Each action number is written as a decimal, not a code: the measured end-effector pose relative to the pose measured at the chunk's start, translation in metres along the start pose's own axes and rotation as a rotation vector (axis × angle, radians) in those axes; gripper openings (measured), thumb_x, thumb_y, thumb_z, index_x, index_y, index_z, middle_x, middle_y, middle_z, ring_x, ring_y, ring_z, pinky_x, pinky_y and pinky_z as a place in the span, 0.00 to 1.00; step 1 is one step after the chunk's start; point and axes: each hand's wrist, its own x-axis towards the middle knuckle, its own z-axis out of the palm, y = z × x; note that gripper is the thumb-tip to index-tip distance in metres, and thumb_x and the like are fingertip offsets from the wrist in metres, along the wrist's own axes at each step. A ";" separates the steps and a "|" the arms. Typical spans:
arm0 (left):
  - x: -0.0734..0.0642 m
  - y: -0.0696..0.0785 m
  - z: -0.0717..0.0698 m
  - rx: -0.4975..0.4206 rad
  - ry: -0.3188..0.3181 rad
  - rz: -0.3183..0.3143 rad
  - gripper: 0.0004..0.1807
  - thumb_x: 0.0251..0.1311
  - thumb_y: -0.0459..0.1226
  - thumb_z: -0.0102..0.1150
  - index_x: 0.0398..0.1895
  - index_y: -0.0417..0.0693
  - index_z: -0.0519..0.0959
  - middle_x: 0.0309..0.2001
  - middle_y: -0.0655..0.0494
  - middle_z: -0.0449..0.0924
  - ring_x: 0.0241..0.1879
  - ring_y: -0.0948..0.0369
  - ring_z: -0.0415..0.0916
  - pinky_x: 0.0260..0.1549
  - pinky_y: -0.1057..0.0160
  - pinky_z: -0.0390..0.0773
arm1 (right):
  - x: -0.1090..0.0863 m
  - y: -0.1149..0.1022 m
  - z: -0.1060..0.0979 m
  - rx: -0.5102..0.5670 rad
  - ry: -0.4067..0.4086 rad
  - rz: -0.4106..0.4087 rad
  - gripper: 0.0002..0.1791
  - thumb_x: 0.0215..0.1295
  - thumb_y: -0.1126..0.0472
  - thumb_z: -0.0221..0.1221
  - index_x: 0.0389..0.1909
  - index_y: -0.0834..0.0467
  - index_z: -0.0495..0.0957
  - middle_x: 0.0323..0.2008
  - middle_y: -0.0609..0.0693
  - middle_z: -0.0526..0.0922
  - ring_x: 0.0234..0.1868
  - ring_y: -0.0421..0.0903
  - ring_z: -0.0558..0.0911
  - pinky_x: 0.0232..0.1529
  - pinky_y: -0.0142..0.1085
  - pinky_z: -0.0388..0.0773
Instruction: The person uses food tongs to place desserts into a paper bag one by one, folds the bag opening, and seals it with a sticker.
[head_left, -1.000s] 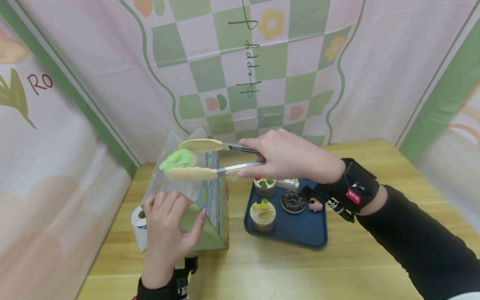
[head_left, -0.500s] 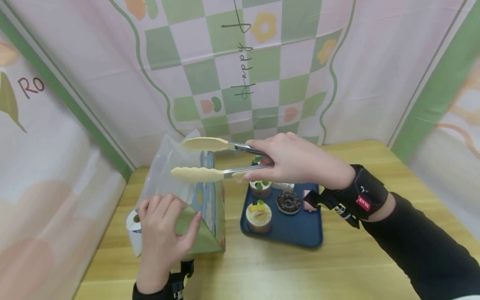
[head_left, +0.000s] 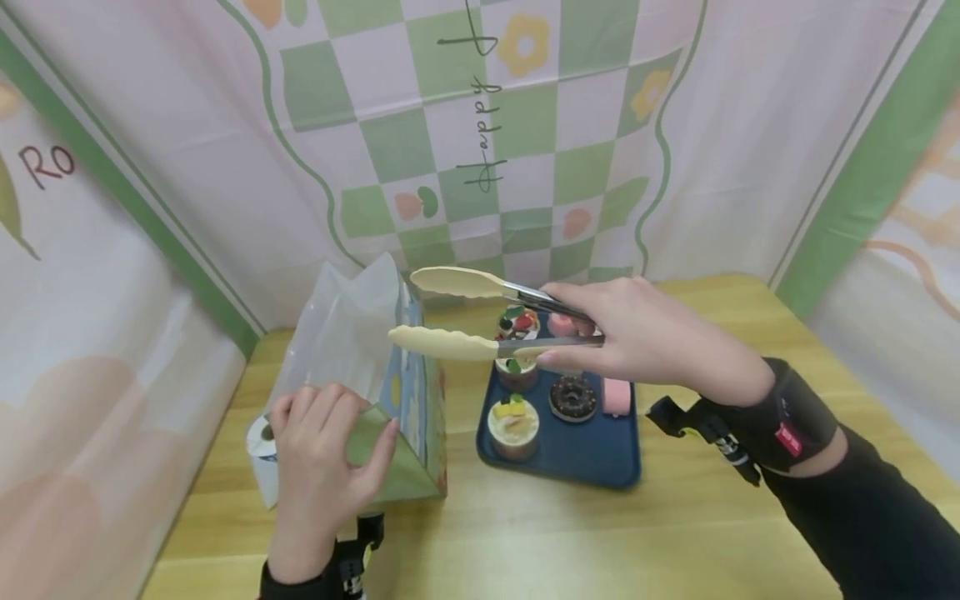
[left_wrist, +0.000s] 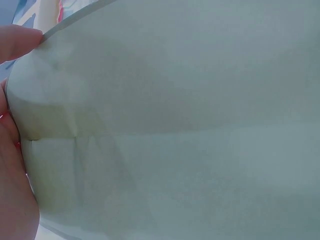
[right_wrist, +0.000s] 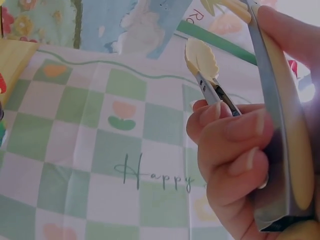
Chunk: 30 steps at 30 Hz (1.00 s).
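My left hand grips the top edge of a paper bag with a green side and a blue printed face. Up close in the left wrist view, the bag's plain green panel fills most of the picture, its edge between thumb and fingers. My right hand holds metal tongs with cream scalloped tips, which stand apart with nothing between them. The tongs hang over the gap between bag and tray, partly covering the pastries at the back. Inside the bag, the contents are hidden.
A dark blue tray carries a chocolate doughnut, a fruit-topped cake cup, a pink piece and several other pastries. Left of the bag stands a white paper roll. A checked cloth hangs behind the wooden table.
The green-topped piece held in the tongs above the bag has been let go and is out of sight. The tongs and right hand have moved right, toward the tray. My left hand keeps its grip.
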 end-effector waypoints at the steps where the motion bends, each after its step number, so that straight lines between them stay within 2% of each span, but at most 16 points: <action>1: 0.000 0.000 0.000 0.001 -0.001 -0.002 0.21 0.62 0.51 0.52 0.22 0.43 0.73 0.22 0.53 0.72 0.28 0.54 0.63 0.40 0.51 0.56 | -0.002 0.001 0.000 0.003 0.001 0.004 0.32 0.61 0.35 0.59 0.59 0.51 0.74 0.24 0.39 0.75 0.23 0.34 0.71 0.33 0.35 0.73; 7: 0.000 0.000 0.000 -0.004 0.004 -0.002 0.21 0.62 0.50 0.52 0.22 0.43 0.73 0.22 0.53 0.72 0.28 0.54 0.63 0.41 0.51 0.56 | -0.015 0.009 0.003 -0.026 0.025 0.021 0.37 0.59 0.35 0.60 0.64 0.52 0.72 0.21 0.40 0.70 0.21 0.35 0.67 0.27 0.32 0.66; 11: 0.000 0.000 0.000 -0.006 0.004 -0.001 0.21 0.62 0.50 0.52 0.21 0.43 0.73 0.22 0.53 0.71 0.28 0.54 0.62 0.41 0.51 0.56 | -0.022 0.016 0.007 -0.038 0.067 -0.001 0.35 0.58 0.36 0.63 0.62 0.50 0.73 0.18 0.39 0.65 0.20 0.34 0.63 0.26 0.31 0.62; 19: -0.001 0.000 0.002 -0.008 0.002 -0.003 0.21 0.62 0.51 0.52 0.22 0.43 0.73 0.23 0.53 0.72 0.28 0.55 0.61 0.41 0.51 0.56 | -0.037 0.028 0.012 -0.037 0.046 0.086 0.40 0.56 0.36 0.64 0.66 0.52 0.70 0.24 0.41 0.75 0.22 0.34 0.68 0.25 0.30 0.66; 26: -0.001 0.000 0.002 -0.006 0.006 -0.002 0.21 0.62 0.50 0.52 0.21 0.43 0.73 0.23 0.52 0.72 0.28 0.54 0.62 0.41 0.51 0.56 | -0.048 0.041 0.019 -0.041 0.054 0.090 0.36 0.57 0.39 0.65 0.63 0.52 0.72 0.19 0.39 0.68 0.18 0.33 0.63 0.22 0.28 0.61; 30: 0.000 0.000 0.002 -0.006 0.012 0.004 0.21 0.63 0.50 0.51 0.21 0.42 0.73 0.23 0.52 0.72 0.28 0.54 0.61 0.40 0.51 0.56 | -0.054 0.045 0.023 -0.050 0.054 0.108 0.38 0.56 0.38 0.65 0.64 0.54 0.72 0.19 0.40 0.67 0.18 0.33 0.62 0.22 0.29 0.60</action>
